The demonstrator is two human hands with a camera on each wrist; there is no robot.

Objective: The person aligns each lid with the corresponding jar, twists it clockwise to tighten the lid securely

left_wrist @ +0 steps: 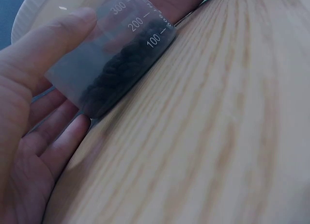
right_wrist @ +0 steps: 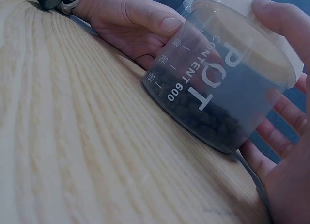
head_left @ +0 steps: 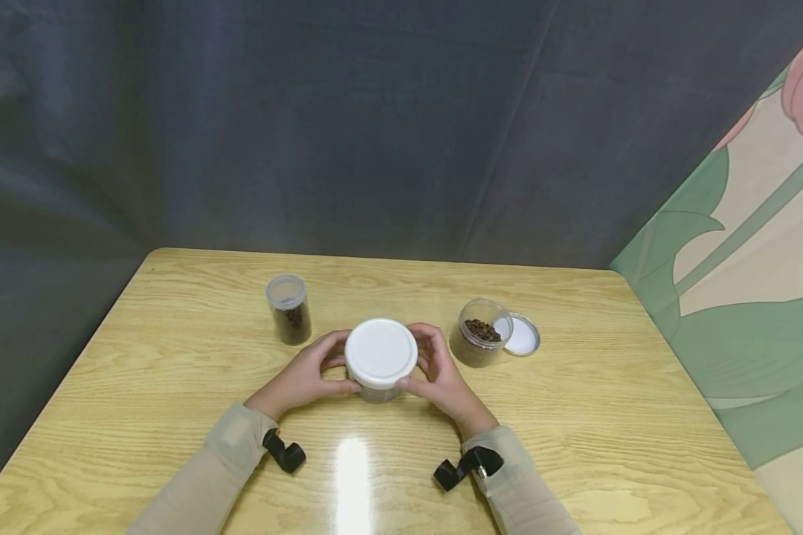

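Near the middle of the wood-grain desk (head_left: 595,423), a clear plastic measuring jar (right_wrist: 227,95) stands upright between a person's two hands, its round white lid (head_left: 381,351) over the mouth. The left hand (head_left: 311,375) curls round one side, thumb laid along the wall and fingers reaching behind. From the opposite side the right hand (head_left: 444,375) grips as well, its thumb on the lid's edge and its fingers bent round the jar. White print on the wall reads "POT" and "CONTENT 600", with marks at 100, 200 and 300; a low layer of dark beans (right_wrist: 193,112) covers the bottom. Behind and to the left stands a tall, narrow jar (head_left: 291,316) with dark contents. To the right, near the right hand, an uncovered jar (head_left: 471,351) holds brown coffee beans (head_left: 483,331), and a white disc lid with a silvery rim (head_left: 526,336) lies flat just beside it. Beige sleeves (head_left: 204,468) cover both forearms, each with a black wrist camera (head_left: 291,457). A dark curtain (head_left: 348,134) hangs beyond the desk, and a floral-patterned panel (head_left: 763,327) rises at the right.
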